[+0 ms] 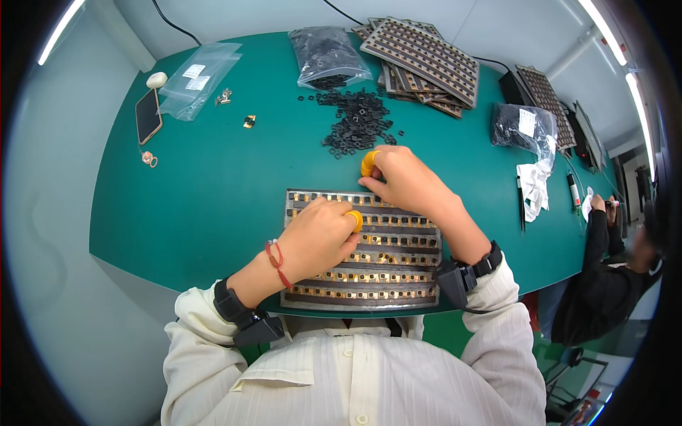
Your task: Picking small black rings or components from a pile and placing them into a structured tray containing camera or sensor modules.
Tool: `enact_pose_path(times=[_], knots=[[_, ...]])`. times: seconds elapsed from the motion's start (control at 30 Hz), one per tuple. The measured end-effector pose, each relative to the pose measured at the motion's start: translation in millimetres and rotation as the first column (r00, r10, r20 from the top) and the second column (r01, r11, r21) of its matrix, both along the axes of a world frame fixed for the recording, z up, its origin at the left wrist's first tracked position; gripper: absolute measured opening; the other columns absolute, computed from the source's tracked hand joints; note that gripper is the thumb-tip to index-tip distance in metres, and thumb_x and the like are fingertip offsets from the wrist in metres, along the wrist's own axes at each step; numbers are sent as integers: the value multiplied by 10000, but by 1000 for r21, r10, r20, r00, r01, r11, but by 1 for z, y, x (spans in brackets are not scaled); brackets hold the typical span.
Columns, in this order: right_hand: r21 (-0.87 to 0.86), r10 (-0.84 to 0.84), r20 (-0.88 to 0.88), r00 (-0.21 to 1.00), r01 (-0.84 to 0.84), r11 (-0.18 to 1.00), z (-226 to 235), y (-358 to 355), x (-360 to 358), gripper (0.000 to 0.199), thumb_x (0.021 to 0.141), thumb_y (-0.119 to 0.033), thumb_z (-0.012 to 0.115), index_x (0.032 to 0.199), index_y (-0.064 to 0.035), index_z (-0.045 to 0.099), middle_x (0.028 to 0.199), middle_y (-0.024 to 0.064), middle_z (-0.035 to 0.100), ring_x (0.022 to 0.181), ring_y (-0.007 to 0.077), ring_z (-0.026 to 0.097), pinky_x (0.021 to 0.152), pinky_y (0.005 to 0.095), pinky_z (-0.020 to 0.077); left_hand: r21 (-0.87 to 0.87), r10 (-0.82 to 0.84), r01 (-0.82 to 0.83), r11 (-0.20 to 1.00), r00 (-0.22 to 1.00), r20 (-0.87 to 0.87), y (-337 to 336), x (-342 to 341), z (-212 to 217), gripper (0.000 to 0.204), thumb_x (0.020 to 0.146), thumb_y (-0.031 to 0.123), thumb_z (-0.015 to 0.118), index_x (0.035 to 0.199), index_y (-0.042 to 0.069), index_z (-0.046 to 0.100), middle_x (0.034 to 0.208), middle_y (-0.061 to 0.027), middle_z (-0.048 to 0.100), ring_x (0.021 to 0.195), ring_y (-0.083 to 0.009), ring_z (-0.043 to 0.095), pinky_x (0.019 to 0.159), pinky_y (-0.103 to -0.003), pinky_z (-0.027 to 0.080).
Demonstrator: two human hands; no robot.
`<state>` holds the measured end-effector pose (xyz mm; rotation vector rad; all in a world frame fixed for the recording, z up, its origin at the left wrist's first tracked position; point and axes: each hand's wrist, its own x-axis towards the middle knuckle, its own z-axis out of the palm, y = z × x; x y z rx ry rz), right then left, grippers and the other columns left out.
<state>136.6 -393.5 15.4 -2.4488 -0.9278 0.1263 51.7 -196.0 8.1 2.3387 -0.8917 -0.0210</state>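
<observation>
A flat tray (360, 307) with rows of gold-coloured metal pieces and small black parts lies in front of me at the table's near edge. My left hand (321, 234) rests over the tray's left part. A yellow finger cot covers one of its fingertips, and its fingers are drawn together; whatever they grip is hidden. Above the tray's far edge is my right hand (406, 179), also with a yellow finger cot. Its thumb and forefinger are bent toward each other; anything between them is too small to tell. Just beyond lies a loose pile of small black square parts (359, 121).
Behind the pile sit a clear bag of black parts (327, 57) and stacked trays (426, 60). A phone (148, 117), empty plastic bags (195, 82) and small metal pieces (224, 97) lie left. Rightward are another filled bag (522, 128), white cloth (534, 190) and a co-worker (600, 284).
</observation>
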Motion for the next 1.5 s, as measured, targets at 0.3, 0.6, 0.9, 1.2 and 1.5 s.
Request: enact_pose_path(times=[0.3, 0.6, 0.9, 1.2, 1.5], knots=[[46, -83, -92, 992, 88, 995, 16, -19, -90, 174, 828, -138, 719, 815, 22, 651, 854, 149, 587, 761, 335, 620, 673, 421, 515, 127, -47, 19, 992, 974, 221, -2, -18, -11, 184, 817, 169, 718, 738, 11, 669, 768, -86, 606, 730, -267, 589, 733, -378, 457], [-3, -145, 0, 989, 145, 989, 1, -16, -105, 180, 837, -168, 716, 789, -1, 666, 770, 127, 563, 711, 315, 617, 634, 420, 518, 372, -76, 66, 926, 997, 13, -8, -33, 7, 315, 893, 262, 667, 708, 7, 681, 687, -108, 630, 645, -291, 614, 671, -404, 478], [-378, 71, 208, 975, 13, 926, 10, 12, -129, 392, 899, -336, 659, 620, -63, 646, 606, 111, 574, 571, 262, 623, 514, 379, 480, -14, 168, -172, 985, 973, -159, 26, 29, 24, 260, 850, 222, 714, 910, -31, 718, 779, -186, 664, 692, -319, 649, 647, -390, 518], [-360, 96, -27, 995, -99, 928, 34, 7, -101, 464, 921, -353, 634, 605, -14, 662, 559, 161, 608, 536, 320, 635, 507, 408, 497, 42, 466, -464, 885, 884, -40, 13, 82, -12, 408, 776, 277, 810, 989, -53, 698, 854, -166, 678, 759, -282, 663, 687, -369, 531], [84, -211, -184, 960, 229, 970, 22, -9, -8, 222, 821, -138, 732, 888, 72, 715, 740, 216, 686, 696, 344, 692, 679, 404, 558, -109, 219, -221, 969, 975, -36, 9, 69, -17, 146, 789, 25, 724, 900, -64, 692, 818, -152, 636, 698, -274, 655, 663, -357, 541]])
